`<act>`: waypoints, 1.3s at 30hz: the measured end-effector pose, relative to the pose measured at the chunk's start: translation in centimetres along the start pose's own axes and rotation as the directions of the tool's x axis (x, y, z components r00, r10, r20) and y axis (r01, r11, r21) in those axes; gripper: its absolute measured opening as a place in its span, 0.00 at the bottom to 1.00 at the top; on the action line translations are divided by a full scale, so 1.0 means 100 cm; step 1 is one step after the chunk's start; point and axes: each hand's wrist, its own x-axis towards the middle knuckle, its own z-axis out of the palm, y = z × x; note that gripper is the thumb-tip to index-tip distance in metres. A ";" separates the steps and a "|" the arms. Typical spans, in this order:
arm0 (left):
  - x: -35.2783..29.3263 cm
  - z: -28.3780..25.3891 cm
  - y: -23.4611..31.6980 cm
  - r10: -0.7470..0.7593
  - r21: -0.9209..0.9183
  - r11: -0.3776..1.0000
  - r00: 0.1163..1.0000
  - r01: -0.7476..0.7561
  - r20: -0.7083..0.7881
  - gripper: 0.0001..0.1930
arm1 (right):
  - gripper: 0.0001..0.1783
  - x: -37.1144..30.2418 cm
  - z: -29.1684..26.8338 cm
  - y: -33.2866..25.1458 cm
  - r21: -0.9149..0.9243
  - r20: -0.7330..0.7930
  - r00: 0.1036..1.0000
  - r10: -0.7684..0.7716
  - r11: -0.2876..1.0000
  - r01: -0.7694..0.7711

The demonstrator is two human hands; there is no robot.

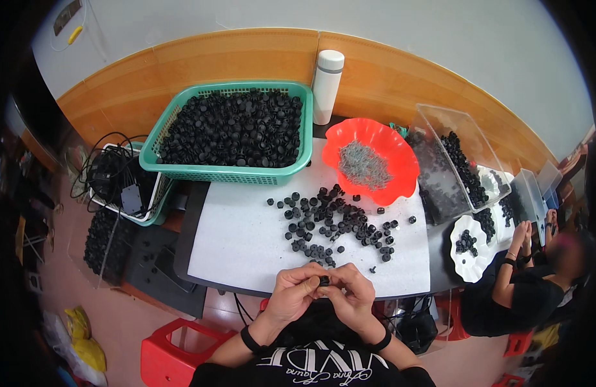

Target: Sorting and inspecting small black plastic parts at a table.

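Observation:
At the table's front edge my left hand [293, 295] and my right hand [351, 294] meet, fingers pinched together on one small round black plastic part [323, 281]. Fingers of both hands cover most of it. Just beyond them, a loose pile of similar black parts [340, 222] is spread over the white sheet [240, 238]. One small black piece [373, 269] lies apart near my right hand. Farther off, a red scalloped bowl [401, 155] holds many thin silvery metal pins [364, 166].
A green basket [298, 169] full of black parts stands at the back left, beside a white bottle [327, 87]. Clear bins [462, 158] and a white scalloped dish [462, 267] sit right. Cables [104, 171] fill a left basket. A co-worker [530, 284] sits at right; a red stool [166, 351] stands lower left.

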 end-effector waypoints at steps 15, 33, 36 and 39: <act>-0.008 0.013 0.020 0.094 0.334 0.932 0.985 -0.137 0.143 0.18 | 0.21 0.000 -0.016 -0.024 -0.125 0.131 0.991 -0.024 0.991 0.040; -0.008 0.012 0.028 0.058 0.358 0.930 0.996 -0.081 0.073 0.16 | 0.19 0.004 -0.019 -0.022 -0.078 0.216 0.976 0.005 0.997 0.012; -0.008 0.011 0.027 0.002 0.330 0.944 0.999 -0.017 0.044 0.14 | 0.19 0.008 -0.020 -0.025 -0.099 0.236 0.972 -0.019 0.994 0.044; -0.008 0.006 0.027 0.012 0.338 0.940 0.994 -0.049 0.112 0.12 | 0.17 0.008 -0.018 -0.029 -0.123 0.244 0.966 -0.087 0.985 0.119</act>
